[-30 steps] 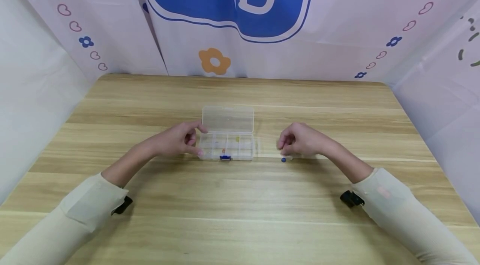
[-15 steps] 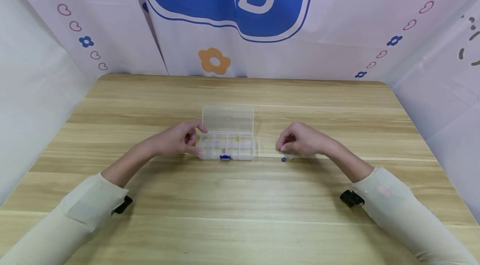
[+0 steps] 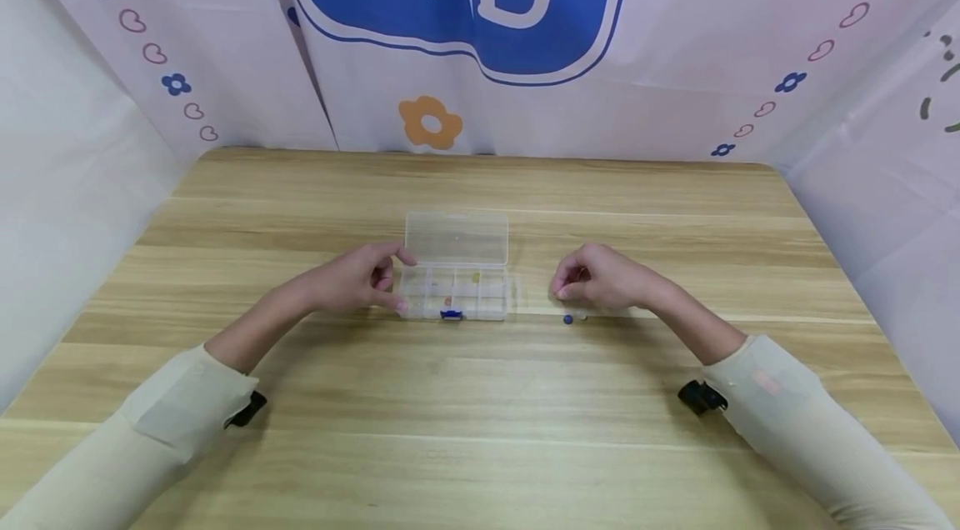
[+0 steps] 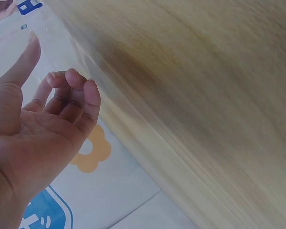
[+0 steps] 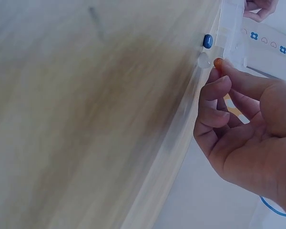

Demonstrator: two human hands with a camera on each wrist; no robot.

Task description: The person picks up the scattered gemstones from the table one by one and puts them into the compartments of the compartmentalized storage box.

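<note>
On the table, a clear plastic compartment box [image 3: 491, 309] stands with its lid [image 3: 456, 238] folded back and a blue clasp [image 3: 451, 314] at its front. An orange piece and a yellow piece [image 3: 476, 277] lie in its compartments. My left hand [image 3: 352, 278] holds the box's left end, thumb at the front corner and forefinger near the hinge. To the right of the box, my right hand [image 3: 600, 278] pinches a small orange bead [image 5: 219, 62] between thumb and forefinger. Close below that hand are a blue bead [image 3: 567, 319] and a clear bead [image 5: 204, 60].
The wooden table [image 3: 480, 397] runs back to a white printed cloth [image 3: 360, 97], with more white cloth on both sides. Dark wrist mounts [image 3: 702, 397] hang at both sleeves.
My right hand's fingertips have lifted and shifted slightly left from beside the blue bead, uncovering the clear bead. My left hand and the box have stayed in place.
</note>
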